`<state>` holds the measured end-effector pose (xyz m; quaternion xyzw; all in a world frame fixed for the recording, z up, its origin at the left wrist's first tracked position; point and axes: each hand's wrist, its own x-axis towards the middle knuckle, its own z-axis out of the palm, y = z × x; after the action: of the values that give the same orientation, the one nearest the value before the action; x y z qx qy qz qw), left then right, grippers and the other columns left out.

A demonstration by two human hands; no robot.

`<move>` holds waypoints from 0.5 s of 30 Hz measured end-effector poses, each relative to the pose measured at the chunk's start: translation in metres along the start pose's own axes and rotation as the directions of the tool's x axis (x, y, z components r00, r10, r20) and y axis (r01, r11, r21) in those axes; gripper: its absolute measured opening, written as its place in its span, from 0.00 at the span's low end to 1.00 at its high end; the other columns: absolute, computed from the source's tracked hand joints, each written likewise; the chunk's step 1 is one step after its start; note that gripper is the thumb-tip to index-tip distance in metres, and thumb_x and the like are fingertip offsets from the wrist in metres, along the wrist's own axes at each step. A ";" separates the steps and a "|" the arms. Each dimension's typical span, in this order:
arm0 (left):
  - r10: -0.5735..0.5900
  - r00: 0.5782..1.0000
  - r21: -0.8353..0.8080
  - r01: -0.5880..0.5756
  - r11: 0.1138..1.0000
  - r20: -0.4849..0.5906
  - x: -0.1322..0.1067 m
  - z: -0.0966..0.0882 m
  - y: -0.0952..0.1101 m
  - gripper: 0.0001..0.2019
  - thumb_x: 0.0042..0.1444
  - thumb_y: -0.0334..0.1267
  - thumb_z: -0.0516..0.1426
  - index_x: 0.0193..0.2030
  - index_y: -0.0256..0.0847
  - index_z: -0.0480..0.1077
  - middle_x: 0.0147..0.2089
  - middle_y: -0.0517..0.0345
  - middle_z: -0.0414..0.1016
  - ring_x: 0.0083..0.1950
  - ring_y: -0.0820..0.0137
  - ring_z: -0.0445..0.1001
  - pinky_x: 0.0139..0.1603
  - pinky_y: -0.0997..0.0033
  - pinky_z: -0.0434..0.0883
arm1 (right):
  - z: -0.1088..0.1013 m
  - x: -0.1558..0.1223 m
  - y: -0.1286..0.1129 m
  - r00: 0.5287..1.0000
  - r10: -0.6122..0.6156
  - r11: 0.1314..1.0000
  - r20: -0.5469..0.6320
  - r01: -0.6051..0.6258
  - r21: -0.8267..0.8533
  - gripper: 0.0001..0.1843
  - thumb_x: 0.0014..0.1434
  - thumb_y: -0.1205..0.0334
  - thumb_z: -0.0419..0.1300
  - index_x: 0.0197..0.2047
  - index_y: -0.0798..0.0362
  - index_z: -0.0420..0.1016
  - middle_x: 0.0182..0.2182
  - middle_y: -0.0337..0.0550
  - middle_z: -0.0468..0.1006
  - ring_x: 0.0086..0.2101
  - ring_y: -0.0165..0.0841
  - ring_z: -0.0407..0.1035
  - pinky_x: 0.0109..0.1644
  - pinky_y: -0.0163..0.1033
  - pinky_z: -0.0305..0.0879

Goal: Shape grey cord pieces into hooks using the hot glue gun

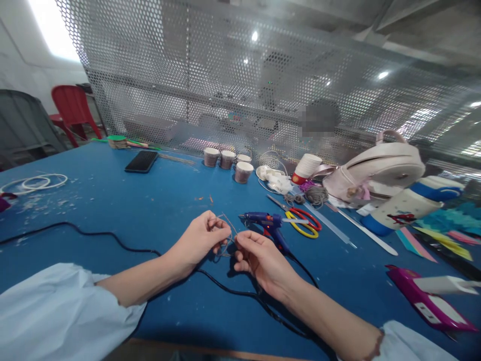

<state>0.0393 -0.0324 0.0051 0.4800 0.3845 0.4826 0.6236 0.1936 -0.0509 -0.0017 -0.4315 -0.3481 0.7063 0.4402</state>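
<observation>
My left hand (206,237) and my right hand (263,258) come close together above the blue table (169,200). Between them runs a thin brownish string (230,223), pinched in the fingertips of both hands. Some of it loops below the fingers, and its full shape is partly hidden. Just beyond my right hand lies a blue hot glue gun (265,219) with a clear glue stick in its back and a small red light on its body. Scissors (304,220) with red and yellow handles rest to the right of the glue gun.
Several wrapped paper cups (244,172) stand at the back, near a cup stack (306,168), yarn (316,194) and a pale backpack (376,170). A bottle (406,208) and a magenta tool (428,296) lie right. A black phone (141,161) lies back left. A black cable (108,233) crosses the table.
</observation>
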 end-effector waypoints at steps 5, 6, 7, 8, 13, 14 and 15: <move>0.032 0.999 0.012 -0.032 0.999 -0.025 0.001 0.002 -0.002 0.19 0.46 0.34 0.60 0.26 0.43 0.48 0.27 0.65 0.70 0.17 0.82 0.59 0.18 0.78 0.58 | 0.003 0.001 0.004 1.000 -0.002 1.000 0.010 0.002 0.003 0.16 0.44 0.56 0.70 0.27 0.55 0.69 0.20 0.32 0.65 0.21 0.23 0.62 0.24 0.31 0.70; 0.043 0.999 0.011 -0.043 0.999 -0.022 0.002 0.002 -0.003 0.20 0.46 0.34 0.60 0.26 0.43 0.47 0.27 0.65 0.70 0.17 0.82 0.59 0.18 0.78 0.57 | 0.004 0.001 0.006 1.000 -0.006 1.000 0.011 0.006 -0.002 0.16 0.43 0.56 0.70 0.27 0.55 0.69 0.20 0.32 0.65 0.21 0.23 0.62 0.24 0.32 0.70; 0.052 0.998 0.012 -0.051 0.999 -0.019 0.003 0.002 -0.004 0.20 0.46 0.33 0.60 0.26 0.43 0.47 0.27 0.65 0.71 0.17 0.82 0.59 0.18 0.79 0.57 | 0.005 0.002 0.007 1.000 -0.010 1.000 0.014 0.010 -0.010 0.16 0.43 0.55 0.70 0.27 0.55 0.68 0.20 0.32 0.65 0.21 0.23 0.62 0.25 0.32 0.69; 0.056 0.998 0.015 -0.056 0.998 -0.015 0.003 0.001 -0.005 0.20 0.46 0.33 0.60 0.26 0.43 0.47 0.27 0.65 0.70 0.18 0.82 0.59 0.17 0.79 0.57 | 0.006 0.002 0.007 1.000 -0.015 1.000 0.021 0.015 -0.026 0.16 0.44 0.55 0.69 0.27 0.55 0.68 0.20 0.32 0.65 0.21 0.23 0.62 0.26 0.32 0.69; 0.049 0.998 0.031 -0.048 0.998 -0.041 0.004 -0.001 -0.003 0.19 0.46 0.33 0.60 0.27 0.44 0.47 0.25 0.67 0.69 0.17 0.82 0.59 0.16 0.79 0.56 | 0.003 -0.001 -0.004 0.993 -0.083 0.946 0.081 0.104 -0.306 0.16 0.49 0.50 0.64 0.33 0.55 0.70 0.26 0.36 0.70 0.27 0.27 0.66 0.33 0.36 0.69; 0.048 0.997 0.034 -0.046 0.998 -0.053 0.004 -0.002 -0.001 0.20 0.45 0.33 0.60 0.27 0.44 0.47 0.25 0.67 0.69 0.17 0.82 0.59 0.16 0.79 0.56 | -0.002 -0.003 -0.012 0.989 -0.113 0.902 0.099 0.144 -0.407 0.16 0.50 0.50 0.63 0.35 0.54 0.70 0.28 0.37 0.71 0.29 0.27 0.67 0.35 0.36 0.68; 0.047 0.997 0.035 -0.045 0.998 -0.065 0.004 -0.003 0.000 0.20 0.45 0.33 0.60 0.27 0.44 0.47 0.25 0.67 0.69 0.17 0.82 0.59 0.16 0.79 0.55 | -0.008 -0.006 -0.020 0.983 -0.140 0.834 0.118 0.181 -0.521 0.16 0.51 0.51 0.62 0.36 0.54 0.71 0.28 0.37 0.72 0.28 0.27 0.67 0.35 0.35 0.66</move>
<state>0.0374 -0.0275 0.0040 0.4829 0.4018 0.5060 0.5910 0.2089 -0.0484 0.0149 -0.4784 -0.5803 0.5593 0.3486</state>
